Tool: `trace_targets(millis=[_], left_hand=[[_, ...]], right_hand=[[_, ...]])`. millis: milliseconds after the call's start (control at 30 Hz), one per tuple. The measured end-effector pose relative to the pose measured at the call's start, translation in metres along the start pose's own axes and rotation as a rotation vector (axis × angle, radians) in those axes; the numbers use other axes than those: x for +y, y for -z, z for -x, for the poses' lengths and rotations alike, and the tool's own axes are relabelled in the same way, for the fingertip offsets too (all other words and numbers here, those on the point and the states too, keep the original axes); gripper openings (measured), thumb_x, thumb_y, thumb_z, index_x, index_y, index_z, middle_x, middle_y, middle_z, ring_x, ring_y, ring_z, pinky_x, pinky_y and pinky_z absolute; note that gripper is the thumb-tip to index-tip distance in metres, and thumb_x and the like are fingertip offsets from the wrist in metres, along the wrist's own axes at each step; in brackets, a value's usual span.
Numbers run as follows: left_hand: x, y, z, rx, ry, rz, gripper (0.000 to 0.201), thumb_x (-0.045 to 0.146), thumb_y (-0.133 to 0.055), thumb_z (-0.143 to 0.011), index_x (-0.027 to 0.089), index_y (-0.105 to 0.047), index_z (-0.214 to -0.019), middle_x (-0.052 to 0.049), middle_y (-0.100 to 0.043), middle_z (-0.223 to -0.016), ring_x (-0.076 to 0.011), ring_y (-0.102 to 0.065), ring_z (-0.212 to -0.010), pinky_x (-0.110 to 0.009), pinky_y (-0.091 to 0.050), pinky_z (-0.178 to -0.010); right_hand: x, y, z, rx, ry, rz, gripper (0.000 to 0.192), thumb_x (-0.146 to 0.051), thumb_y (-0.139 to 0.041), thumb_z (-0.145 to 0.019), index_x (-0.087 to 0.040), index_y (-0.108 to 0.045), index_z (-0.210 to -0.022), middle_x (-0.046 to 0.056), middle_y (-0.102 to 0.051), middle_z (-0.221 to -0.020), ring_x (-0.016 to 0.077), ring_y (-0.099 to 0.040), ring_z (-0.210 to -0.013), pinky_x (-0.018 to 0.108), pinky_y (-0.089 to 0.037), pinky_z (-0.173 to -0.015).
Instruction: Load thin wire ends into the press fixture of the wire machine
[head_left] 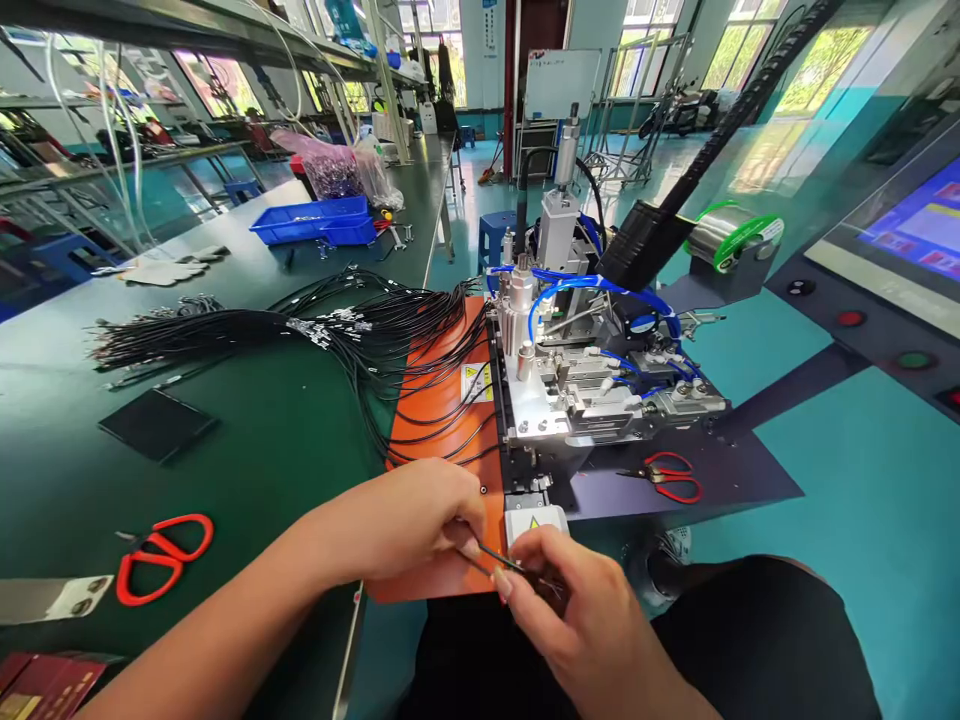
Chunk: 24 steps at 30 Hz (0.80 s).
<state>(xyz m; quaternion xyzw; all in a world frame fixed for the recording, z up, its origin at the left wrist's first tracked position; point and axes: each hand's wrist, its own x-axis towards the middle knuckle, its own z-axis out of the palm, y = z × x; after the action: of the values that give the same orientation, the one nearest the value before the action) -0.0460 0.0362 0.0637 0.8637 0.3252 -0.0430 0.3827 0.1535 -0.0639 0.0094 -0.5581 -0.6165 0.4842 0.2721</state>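
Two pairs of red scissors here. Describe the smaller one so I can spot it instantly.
Find the metal machine with blue tubes at the centre. On the dark plate at its front right lie the small scissors, red handles pointing right. The other scissors are larger, lying far left on the green bench.

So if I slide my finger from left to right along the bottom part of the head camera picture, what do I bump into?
Big red scissors → left hand → thin black wire pinched by both hands → right hand → small red scissors on the machine's dark base plate.
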Motion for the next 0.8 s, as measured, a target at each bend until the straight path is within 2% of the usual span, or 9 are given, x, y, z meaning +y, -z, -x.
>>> trace_targets(millis=[133, 233, 367, 467, 533, 700, 800], left_hand=[[0.005, -0.001, -0.007, 0.139, -0.069, 0.082, 0.009, 0.012, -0.058, -0.088, 0.015, -0.065, -0.084, 0.000, -0.059, -0.090, -0.0084, -0.052, -0.080, -0.019, -0.039, -0.069], [0.013, -0.011, -0.017, 0.218, -0.098, 0.091, 0.005, 0.016, -0.058, -0.090, 0.015, -0.063, -0.089, 0.000, -0.056, -0.090, -0.0089, -0.048, -0.080, -0.021, -0.038, -0.070], [0.012, -0.039, -0.032, 0.395, -0.162, 0.127, 0.012, 0.022, -0.055, -0.094, 0.015, -0.065, -0.092, -0.003, -0.053, -0.088, -0.0093, -0.047, -0.077, -0.022, -0.036, -0.066], [0.007, -0.058, -0.040, 0.522, -0.226, 0.114, 0.016, 0.021, -0.050, -0.096, 0.013, -0.064, -0.095, -0.005, -0.053, -0.090, -0.0107, -0.047, -0.079, -0.024, -0.037, -0.068], [0.004, -0.066, -0.043, 0.575, -0.222, 0.074, 0.019, 0.023, -0.046, -0.098, 0.013, -0.063, -0.094, -0.005, -0.052, -0.087, -0.0121, -0.046, -0.078, -0.026, -0.037, -0.068], [0.000, -0.076, -0.047, 0.647, -0.159, 0.040, 0.026, 0.026, -0.040, -0.101, 0.012, -0.059, -0.089, -0.006, -0.049, -0.084, -0.0135, -0.044, -0.076, -0.029, -0.038, -0.069], [-0.002, -0.079, -0.048, 0.695, -0.173, 0.049, 0.023, 0.024, -0.041, -0.100, 0.012, -0.056, -0.087, -0.006, -0.049, -0.082, -0.0129, -0.044, -0.074, -0.028, -0.037, -0.067]], right_hand=[[0.017, 0.021, 0.008, -0.004, -0.138, -0.103, 0.046, -0.037, -0.067, -0.082, -0.024, -0.053, -0.123, 0.000, -0.062, -0.095, 0.0103, -0.055, -0.071, 0.021, -0.046, -0.066], [0.029, 0.032, 0.012, 0.038, -0.219, -0.139, 0.047, -0.040, -0.065, -0.084, -0.022, -0.052, -0.125, 0.002, -0.060, -0.098, 0.0098, -0.054, -0.069, 0.022, -0.047, -0.064], [0.037, 0.041, 0.011, 0.117, -0.240, -0.150, 0.045, -0.043, -0.065, -0.085, -0.022, -0.054, -0.123, 0.001, -0.059, -0.098, 0.0093, -0.053, -0.071, 0.022, -0.047, -0.067], [0.040, 0.042, 0.010, 0.182, -0.223, -0.152, 0.046, -0.046, -0.065, -0.085, -0.021, -0.055, -0.122, 0.002, -0.059, -0.096, 0.0105, -0.054, -0.072, 0.023, -0.048, -0.068], [0.041, 0.041, 0.009, 0.238, -0.205, -0.141, 0.044, -0.047, -0.064, -0.086, -0.021, -0.057, -0.121, 0.002, -0.060, -0.095, 0.0107, -0.054, -0.071, 0.023, -0.048, -0.067], [0.040, 0.039, 0.005, 0.368, -0.065, -0.015, 0.037, -0.045, -0.061, -0.090, -0.023, -0.060, -0.120, 0.003, -0.060, -0.094, 0.0099, -0.057, -0.072, 0.022, -0.049, -0.067], [0.038, 0.037, 0.000, 0.413, 0.034, 0.059, 0.030, -0.039, -0.058, -0.093, -0.025, -0.061, -0.120, 0.001, -0.059, -0.095, 0.0079, -0.057, -0.072, 0.019, -0.049, -0.065]])
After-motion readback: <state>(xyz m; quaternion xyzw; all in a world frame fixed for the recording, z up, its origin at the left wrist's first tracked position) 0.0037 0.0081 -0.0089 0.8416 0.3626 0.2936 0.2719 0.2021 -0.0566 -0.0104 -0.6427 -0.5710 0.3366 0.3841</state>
